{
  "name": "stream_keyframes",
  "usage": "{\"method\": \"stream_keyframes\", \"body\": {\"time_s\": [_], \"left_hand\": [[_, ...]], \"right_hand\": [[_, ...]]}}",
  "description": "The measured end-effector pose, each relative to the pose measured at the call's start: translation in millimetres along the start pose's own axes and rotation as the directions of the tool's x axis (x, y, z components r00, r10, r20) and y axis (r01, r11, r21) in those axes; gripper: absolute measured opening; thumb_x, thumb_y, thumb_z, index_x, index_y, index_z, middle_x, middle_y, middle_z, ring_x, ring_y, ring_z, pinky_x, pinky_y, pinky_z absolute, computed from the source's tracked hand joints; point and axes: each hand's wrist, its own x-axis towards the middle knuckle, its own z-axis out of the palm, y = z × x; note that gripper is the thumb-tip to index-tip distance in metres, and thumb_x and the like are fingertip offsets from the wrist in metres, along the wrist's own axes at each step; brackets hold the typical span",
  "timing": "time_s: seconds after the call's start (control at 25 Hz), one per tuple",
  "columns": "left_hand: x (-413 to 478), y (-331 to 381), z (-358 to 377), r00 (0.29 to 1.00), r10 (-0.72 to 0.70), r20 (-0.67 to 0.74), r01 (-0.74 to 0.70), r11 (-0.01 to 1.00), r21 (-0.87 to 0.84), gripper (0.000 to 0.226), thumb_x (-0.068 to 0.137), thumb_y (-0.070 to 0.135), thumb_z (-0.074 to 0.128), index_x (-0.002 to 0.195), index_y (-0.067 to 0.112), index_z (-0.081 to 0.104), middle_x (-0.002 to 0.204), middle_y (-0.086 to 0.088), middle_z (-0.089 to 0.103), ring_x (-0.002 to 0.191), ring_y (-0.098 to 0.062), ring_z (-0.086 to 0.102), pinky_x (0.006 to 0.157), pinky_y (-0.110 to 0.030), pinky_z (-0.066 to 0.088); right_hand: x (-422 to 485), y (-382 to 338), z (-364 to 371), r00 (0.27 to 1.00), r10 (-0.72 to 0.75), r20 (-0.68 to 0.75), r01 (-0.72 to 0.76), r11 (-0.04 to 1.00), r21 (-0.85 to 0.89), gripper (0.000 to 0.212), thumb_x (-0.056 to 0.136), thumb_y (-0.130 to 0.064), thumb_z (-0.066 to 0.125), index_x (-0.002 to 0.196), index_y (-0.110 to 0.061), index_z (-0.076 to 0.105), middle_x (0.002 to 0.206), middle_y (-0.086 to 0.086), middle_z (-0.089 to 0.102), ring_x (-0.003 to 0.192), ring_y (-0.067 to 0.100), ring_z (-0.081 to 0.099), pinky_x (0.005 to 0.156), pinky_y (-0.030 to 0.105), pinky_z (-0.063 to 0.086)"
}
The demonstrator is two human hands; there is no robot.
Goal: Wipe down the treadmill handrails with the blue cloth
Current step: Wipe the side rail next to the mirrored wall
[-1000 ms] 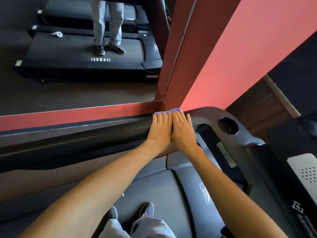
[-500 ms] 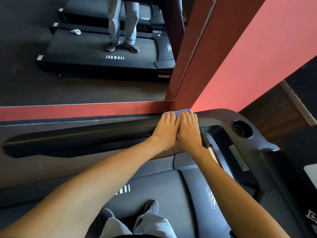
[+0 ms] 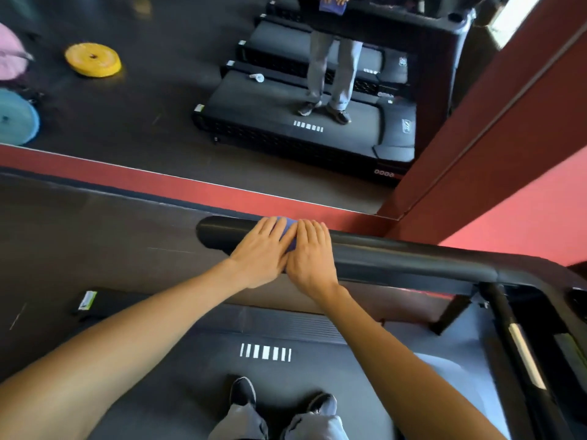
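Handrail (image 3: 413, 254) is stretching rightward; my left hand (image 3: 260, 254) and right hand (image 3: 311, 257) are pressing the cloth (image 3: 289, 232), fingers straight, near its left end.

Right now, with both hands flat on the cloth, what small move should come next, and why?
Probably slide the left hand, right hand and blue cloth leftward along the handrail: a short stretch before its rounded end lies beyond the cloth.

A mirror (image 3: 143, 122) is filling the upper view beside a red wall (image 3: 524, 201), reflecting a yellow disc (image 3: 92, 59) and a blue disc (image 3: 16, 117) lying on dark floor. Two dark shoes (image 3: 243, 392) are standing on the belt (image 3: 197, 392), just below a row of white bars (image 3: 265, 352).
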Motion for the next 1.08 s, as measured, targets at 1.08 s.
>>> {"method": "stream_keyframes", "body": {"time_s": [1.08], "left_hand": [[97.4,152.2,-11.7,0.997,-0.010,-0.076,0.003,0.996,-0.087,0.060,0.106,0.030,0.005,0.149,-0.003,0.034,0.144,-0.030,0.048,0.134,-0.045,0.046,0.116,-0.054,0.036]], "right_hand": [[-47.1,166.9,-63.9,1.000,-0.012,0.024,0.016,0.987,-0.159,0.045,0.105,-0.030,0.016,0.126,-0.012,0.051,0.122,0.006,0.057,0.117,0.027,0.052,0.121,0.047,0.023]]}}
